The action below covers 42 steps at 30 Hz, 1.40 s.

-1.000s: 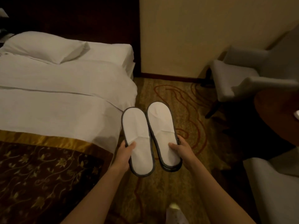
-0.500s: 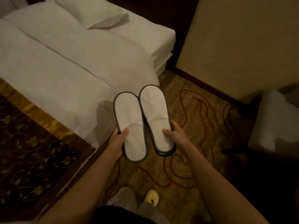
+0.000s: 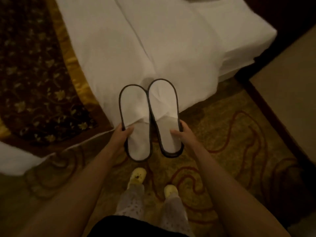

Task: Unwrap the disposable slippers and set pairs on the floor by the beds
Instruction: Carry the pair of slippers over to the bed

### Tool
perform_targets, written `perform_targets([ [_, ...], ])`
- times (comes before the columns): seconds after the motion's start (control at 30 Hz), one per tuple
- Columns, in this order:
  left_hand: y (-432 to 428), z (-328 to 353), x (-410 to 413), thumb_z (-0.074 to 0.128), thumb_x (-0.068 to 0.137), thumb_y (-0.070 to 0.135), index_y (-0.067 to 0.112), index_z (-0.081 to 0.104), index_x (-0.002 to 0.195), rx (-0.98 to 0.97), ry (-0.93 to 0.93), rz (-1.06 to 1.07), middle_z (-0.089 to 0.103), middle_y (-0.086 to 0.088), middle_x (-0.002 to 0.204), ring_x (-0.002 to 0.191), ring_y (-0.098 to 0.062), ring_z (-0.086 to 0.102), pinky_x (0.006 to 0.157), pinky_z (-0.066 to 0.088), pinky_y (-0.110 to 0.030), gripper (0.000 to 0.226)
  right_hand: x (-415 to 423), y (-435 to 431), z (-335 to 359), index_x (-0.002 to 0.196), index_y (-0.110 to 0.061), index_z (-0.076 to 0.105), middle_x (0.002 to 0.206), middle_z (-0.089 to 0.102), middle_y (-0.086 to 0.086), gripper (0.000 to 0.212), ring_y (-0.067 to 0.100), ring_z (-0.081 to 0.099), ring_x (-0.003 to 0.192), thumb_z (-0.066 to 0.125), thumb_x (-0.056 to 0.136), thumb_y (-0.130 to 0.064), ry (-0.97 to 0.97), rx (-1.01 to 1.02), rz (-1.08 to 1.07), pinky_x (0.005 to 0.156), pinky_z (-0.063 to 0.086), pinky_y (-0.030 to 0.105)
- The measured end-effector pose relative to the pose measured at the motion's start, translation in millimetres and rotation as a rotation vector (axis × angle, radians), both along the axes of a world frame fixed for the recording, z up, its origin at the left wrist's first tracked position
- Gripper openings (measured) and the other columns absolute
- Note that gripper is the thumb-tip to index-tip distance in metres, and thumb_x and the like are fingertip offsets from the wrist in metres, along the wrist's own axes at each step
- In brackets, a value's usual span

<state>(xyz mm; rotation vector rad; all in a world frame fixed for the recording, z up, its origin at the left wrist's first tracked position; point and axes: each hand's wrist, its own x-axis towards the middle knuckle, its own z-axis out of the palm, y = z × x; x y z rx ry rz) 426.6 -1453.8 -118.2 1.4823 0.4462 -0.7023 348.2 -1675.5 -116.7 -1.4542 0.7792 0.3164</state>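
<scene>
Two white disposable slippers with dark edging are held side by side in the air, toes pointing at the bed. My left hand (image 3: 122, 134) grips the left slipper (image 3: 135, 117) at its outer edge, thumb on the insole. The right slipper (image 3: 164, 108) is held the same way by my right hand (image 3: 182, 134). Both hang above the patterned carpet (image 3: 222, 134), their toes over the side of the white bed (image 3: 153, 40). No wrapper is visible on them.
A dark floral bed runner with a gold border (image 3: 34, 74) lies across the bed at the left. My two feet in yellow shoes (image 3: 137, 175) stand on the carpet just below the slippers. A beige wall with a dark baseboard (image 3: 273, 125) runs along the right.
The view has tipped downward and swung toward the bed's side; the chairs and pillow have left the frame. Both hands keep the same hold on the slippers, which are now lower, nearer the floor.
</scene>
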Motion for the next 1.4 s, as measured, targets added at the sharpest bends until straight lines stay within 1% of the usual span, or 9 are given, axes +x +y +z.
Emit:
perform_targets([
  [0.17,5.3,-37.5,-34.5,0.050,0.094,0.012,0.017,0.043,0.135,-0.022,0.071,0.246,0.056,-0.003,0.116,0.086,-0.013,0.059,0.076,0.049,-0.035,0.042,11.6,-8.7,-38.8,0.141,-0.018,0.033,0.130,0.051,0.004,0.066,0.013,0.054,0.096,0.066,0.083,-0.022,0.055,0.024,0.235,0.064,0.048,0.020],
  [0.37,1.8,-122.6,-73.1,0.050,0.094,0.008,0.014,0.042,0.135,-0.047,0.153,0.472,0.055,-0.011,0.129,0.101,-0.024,0.057,0.079,0.049,-0.037,0.043,11.7,-5.6,-119.5,0.140,-0.019,0.033,0.134,0.050,0.007,0.062,0.019,0.049,0.108,0.062,0.086,-0.017,0.074,-0.004,0.342,0.087,0.044,0.034],
  [0.47,4.6,-185.8,-89.1,0.047,0.095,0.007,0.017,0.041,0.137,-0.061,0.194,0.496,0.055,-0.011,0.131,0.107,-0.027,0.056,0.089,0.047,-0.042,0.044,-2.0,1.5,-183.8,0.140,-0.020,0.034,0.134,0.050,0.006,0.057,0.016,0.049,0.110,0.060,0.088,-0.017,0.066,-0.049,0.350,0.085,0.044,0.029],
  [0.57,11.9,-249.4,-102.6,0.046,0.095,0.007,0.020,0.041,0.137,-0.076,0.236,0.513,0.057,-0.008,0.124,0.102,-0.026,0.058,0.088,0.047,-0.042,0.044,-18.4,8.4,-251.9,0.140,-0.021,0.033,0.135,0.050,0.004,0.056,0.013,0.047,0.109,0.057,0.089,-0.016,0.091,-0.046,0.360,0.085,0.044,0.024],
  [0.77,40.6,-355.3,-119.1,0.047,0.095,0.007,0.023,0.041,0.138,-0.003,0.233,0.570,0.057,-0.003,0.118,0.092,-0.018,0.058,0.087,0.045,-0.039,0.046,-27.2,25.0,-379.1,0.140,-0.021,0.034,0.138,0.049,0.008,0.057,0.026,0.049,0.122,0.058,0.089,-0.016,0.156,0.009,0.360,0.103,0.043,0.046],
  [0.97,70.3,-432.2,-121.1,0.046,0.095,0.007,0.024,0.040,0.139,0.019,0.236,0.601,0.056,-0.004,0.122,0.099,-0.024,0.056,0.089,0.045,-0.043,0.047,-19.3,39.5,-476.8,0.141,-0.021,0.032,0.140,0.046,0.010,0.057,0.026,0.049,0.120,0.056,0.090,-0.014,0.219,-0.015,0.388,0.095,0.045,0.040],
  [1.13,87.5,-480.0,-114.1,0.048,0.095,0.010,0.022,0.041,0.139,0.019,0.228,0.576,0.055,-0.006,0.130,0.106,-0.027,0.056,0.092,0.046,-0.045,0.046,5.6,53.0,-540.7,0.143,-0.022,0.028,0.144,0.042,0.010,0.060,0.030,0.044,0.126,0.056,0.091,-0.018,0.225,-0.110,0.392,0.099,0.042,0.041],
  [1.27,94.4,-503.9,-99.4,0.049,0.094,0.012,0.024,0.040,0.139,-0.003,0.207,0.566,0.058,-0.003,0.123,0.098,-0.022,0.059,0.074,0.051,-0.037,0.047,31.2,64.9,-573.4,0.145,-0.017,0.025,0.148,0.036,0.011,0.063,0.030,0.039,0.131,0.057,0.091,-0.018,0.139,-0.124,0.482,0.099,0.039,0.037],
  [1.4,97.1,-514.2,-85.2,0.049,0.095,0.013,0.025,0.040,0.139,-0.009,0.193,0.568,0.056,-0.006,0.130,0.107,-0.028,0.056,0.084,0.050,-0.043,0.047,42.5,72.3,-587.2,0.147,-0.009,0.015,0.154,0.022,0.013,0.072,0.031,0.025,0.140,0.055,0.091,-0.030,0.143,-0.452,0.589,0.112,0.026,0.037],
])
